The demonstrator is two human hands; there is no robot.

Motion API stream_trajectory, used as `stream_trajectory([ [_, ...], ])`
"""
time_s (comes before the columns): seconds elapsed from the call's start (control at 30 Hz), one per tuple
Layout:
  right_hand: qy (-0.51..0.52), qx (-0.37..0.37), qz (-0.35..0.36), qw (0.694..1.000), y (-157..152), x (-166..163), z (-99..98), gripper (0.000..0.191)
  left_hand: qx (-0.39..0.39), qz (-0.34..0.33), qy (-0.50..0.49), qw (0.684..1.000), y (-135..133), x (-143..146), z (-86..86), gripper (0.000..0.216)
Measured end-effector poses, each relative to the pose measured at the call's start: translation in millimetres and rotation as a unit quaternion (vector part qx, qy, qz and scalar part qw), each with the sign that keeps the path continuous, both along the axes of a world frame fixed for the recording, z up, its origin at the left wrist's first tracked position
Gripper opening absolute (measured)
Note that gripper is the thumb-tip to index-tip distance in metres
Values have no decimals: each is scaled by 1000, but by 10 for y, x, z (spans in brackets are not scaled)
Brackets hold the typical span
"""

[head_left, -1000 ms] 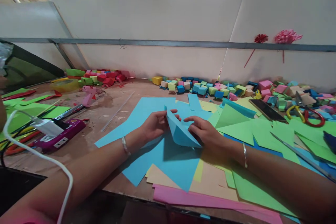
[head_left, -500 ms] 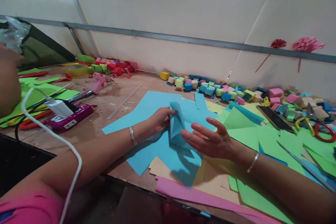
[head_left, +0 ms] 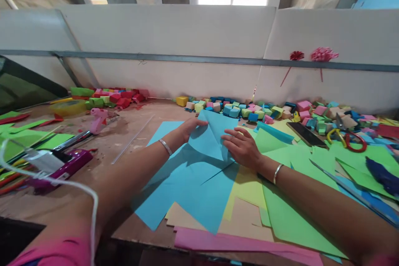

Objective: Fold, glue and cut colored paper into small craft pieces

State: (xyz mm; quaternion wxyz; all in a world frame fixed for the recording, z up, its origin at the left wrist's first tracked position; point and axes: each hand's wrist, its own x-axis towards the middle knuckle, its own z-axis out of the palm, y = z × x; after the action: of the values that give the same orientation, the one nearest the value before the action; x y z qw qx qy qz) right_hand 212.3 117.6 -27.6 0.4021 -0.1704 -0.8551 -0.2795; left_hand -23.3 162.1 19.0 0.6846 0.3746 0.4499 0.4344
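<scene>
A folded blue paper [head_left: 209, 137] stands a little off the worktop in the middle, above a flat blue sheet [head_left: 190, 187]. My left hand [head_left: 190, 126] grips its left edge, fingers curled over the top. My right hand [head_left: 242, 146] is closed on the paper's right side, fingertips pressing the fold. Both wrists wear silver bangles. More sheets lie under my arms: yellow [head_left: 246, 191], green [head_left: 289, 220], tan [head_left: 243, 220] and pink [head_left: 237, 243].
Rows of small coloured paper cubes [head_left: 249, 110] line the back wall, with red ones [head_left: 121, 95] to the left. A phone [head_left: 304, 134] and red scissors [head_left: 352, 139] lie at right. A pink glue gun [head_left: 99, 117], a purple device [head_left: 64, 165] and a white cable [head_left: 90, 212] are at left.
My right hand, open half a second ago, has come down and closed on the blue paper. The paper has been flattened out wider and moved farther away; the camera tilted.
</scene>
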Motion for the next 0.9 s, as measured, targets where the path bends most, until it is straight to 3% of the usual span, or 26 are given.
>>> stream_trajectory([
  [0.33, -85, -40, -10, 996, 150, 110, 12, 23, 12, -13, 21, 1000, 105, 30, -421, 27],
  [0.9, -57, -40, -5, 998, 196, 119, -65, 19, 49, -38, 67, 996, 18, 66, -382, 34],
])
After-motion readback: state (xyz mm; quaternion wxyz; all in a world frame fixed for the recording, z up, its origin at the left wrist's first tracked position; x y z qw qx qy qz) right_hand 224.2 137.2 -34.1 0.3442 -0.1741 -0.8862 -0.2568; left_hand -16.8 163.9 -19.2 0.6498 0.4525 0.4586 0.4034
